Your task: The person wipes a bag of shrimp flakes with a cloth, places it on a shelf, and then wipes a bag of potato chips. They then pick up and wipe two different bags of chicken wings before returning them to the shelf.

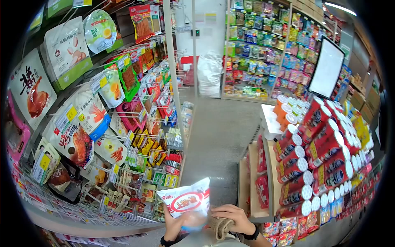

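My left hand (173,224) grips a white Oishi snack bag (186,198) with a red oval on its front, holding it upright by the lower left side. A blurred patch covers the bag's bottom. In my right hand (233,217) is a bunched brown cloth (221,226), just right of the bag, with the fingers curled over its top. Both hands are at the lower middle of the head view, above the aisle floor. A dark band circles each wrist.
On the left, a wire rack (98,220) holds hanging snack packs and price tags. Stacked red canisters (310,164) fill a shelf on the right. The grey aisle (214,136) leads to a white plastic-covered stack (210,74) and a shelf of colourful packets (259,53).
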### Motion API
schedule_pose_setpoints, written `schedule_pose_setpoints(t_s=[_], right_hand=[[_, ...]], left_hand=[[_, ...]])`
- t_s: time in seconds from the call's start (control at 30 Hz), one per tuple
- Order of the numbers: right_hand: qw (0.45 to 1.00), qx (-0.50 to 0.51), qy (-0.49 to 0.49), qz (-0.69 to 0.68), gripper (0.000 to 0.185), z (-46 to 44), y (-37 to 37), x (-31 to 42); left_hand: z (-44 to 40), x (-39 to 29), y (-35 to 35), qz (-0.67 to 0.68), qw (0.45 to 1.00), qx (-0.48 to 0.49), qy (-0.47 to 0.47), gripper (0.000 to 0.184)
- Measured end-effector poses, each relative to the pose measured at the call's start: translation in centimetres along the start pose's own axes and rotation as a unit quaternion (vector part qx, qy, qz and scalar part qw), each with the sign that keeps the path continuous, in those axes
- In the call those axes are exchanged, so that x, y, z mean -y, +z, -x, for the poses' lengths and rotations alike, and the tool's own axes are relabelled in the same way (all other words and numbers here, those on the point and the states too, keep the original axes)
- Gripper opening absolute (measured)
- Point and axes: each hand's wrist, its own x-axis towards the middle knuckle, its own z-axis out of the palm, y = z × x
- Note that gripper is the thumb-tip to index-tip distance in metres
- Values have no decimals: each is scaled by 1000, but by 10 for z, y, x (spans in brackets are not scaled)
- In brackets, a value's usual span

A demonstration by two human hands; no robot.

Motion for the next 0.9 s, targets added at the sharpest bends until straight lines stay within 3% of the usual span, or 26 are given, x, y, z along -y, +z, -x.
schedule_pose_setpoints(t_s=[0.07, 0.1, 0.23, 0.33, 0.37, 0.43, 0.5, 0.57, 0.6, 0.63, 0.7, 0.73, 0.9], right_hand=[[999, 31, 16, -24, 33, 2, 9, 8], [998, 57, 19, 21, 33, -21, -66, -35], [999, 31, -3, 41, 34, -67, -79, -61], [982, -101, -58, 148, 37, -104, -98, -92], [981, -105, -59, 152, 37, -116, -105, -102], [952, -230, -52, 198, 36, -139, -119, -122], [945, -250, -42, 205, 35, -161, -132, -142], [935, -226, -38, 271, 36, -180, -141, -163], [948, -174, -35, 262, 35, -191, -148, -171], [953, -135, -27, 269, 36, -204, -153, -177], [950, -123, -18, 288, 38, -236, -157, -188], [946, -129, -14, 296, 38, -254, -163, -201], [957, -104, -10, 271, 39, -345, -197, -246]], left_hand=[[8, -17, -10, 1, 998, -56, 13, 78], [-38, 17, 65, 52, 997, -56, 13, 78], [-73, 10, 80, -20, 999, 21, 39, 77], [-110, 23, 100, -82, 995, 58, 16, 76], [-122, 31, 108, -64, 995, 69, 11, 76], [-150, 32, 132, -33, 996, 82, -4, 71], [-189, 33, 151, -35, 995, 98, -3, 70], [-238, 36, 165, -116, 986, 115, 42, 69], [-263, 38, 176, -34, 994, 96, 38, 71], [-291, 35, 185, -33, 992, 111, 42, 71], [-343, 29, 201, -12, 992, 71, 106, 74], [-369, 26, 206, -22, 987, 107, 118, 85], [-464, 8, 230, -92, 976, 94, 176, 79]])
